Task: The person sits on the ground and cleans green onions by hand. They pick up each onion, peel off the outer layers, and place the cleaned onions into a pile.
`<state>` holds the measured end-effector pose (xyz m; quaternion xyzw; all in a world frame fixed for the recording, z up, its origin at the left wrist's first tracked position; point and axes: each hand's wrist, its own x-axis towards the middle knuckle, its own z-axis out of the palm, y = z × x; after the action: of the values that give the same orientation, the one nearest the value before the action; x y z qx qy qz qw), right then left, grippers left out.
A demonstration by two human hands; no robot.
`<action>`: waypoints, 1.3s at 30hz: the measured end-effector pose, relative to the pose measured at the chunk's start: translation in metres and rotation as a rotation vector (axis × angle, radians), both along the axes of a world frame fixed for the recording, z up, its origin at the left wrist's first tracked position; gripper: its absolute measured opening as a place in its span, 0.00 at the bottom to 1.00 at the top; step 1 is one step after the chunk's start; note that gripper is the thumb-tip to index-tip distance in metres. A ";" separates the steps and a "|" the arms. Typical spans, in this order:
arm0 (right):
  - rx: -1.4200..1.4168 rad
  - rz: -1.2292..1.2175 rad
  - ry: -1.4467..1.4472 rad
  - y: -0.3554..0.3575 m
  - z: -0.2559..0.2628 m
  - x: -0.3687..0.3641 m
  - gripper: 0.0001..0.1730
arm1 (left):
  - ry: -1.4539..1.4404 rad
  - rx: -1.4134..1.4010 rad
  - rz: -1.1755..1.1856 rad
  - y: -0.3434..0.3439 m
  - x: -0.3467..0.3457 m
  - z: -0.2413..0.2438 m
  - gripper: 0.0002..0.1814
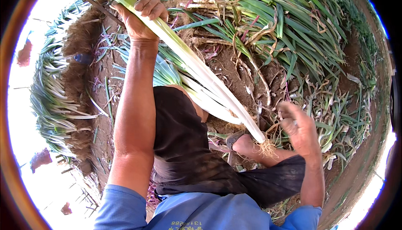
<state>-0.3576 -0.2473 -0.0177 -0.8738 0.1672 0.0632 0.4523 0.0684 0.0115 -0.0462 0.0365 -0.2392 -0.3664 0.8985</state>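
My left hand grips a long green onion around its green upper part. Its white shank slants down to the right and ends in a tuft of pale roots above my lower leg. My right hand is slightly blurred, to the right of the root end and apart from it. Its fingers are curved and spread, with nothing visible between them. Below the held stalk, several white-shanked green onions lie beside my knee, partly hidden by the stalk and my left arm.
A large pile of untrimmed green onions covers the ground ahead. Stripped leaves lie at right. A row of stacked green onions runs along the left, roots inward, near a blue object. A bent metal bar stands behind my left hand.
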 end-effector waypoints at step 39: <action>0.713 -0.095 0.212 0.073 -0.071 0.076 0.18 | -0.078 0.297 0.231 0.002 -0.007 -0.001 0.31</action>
<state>-0.2816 -0.1745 -0.0884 -0.6414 0.2211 0.1866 0.7106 0.0611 0.0136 -0.0472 0.2099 -0.2115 -0.2906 0.9093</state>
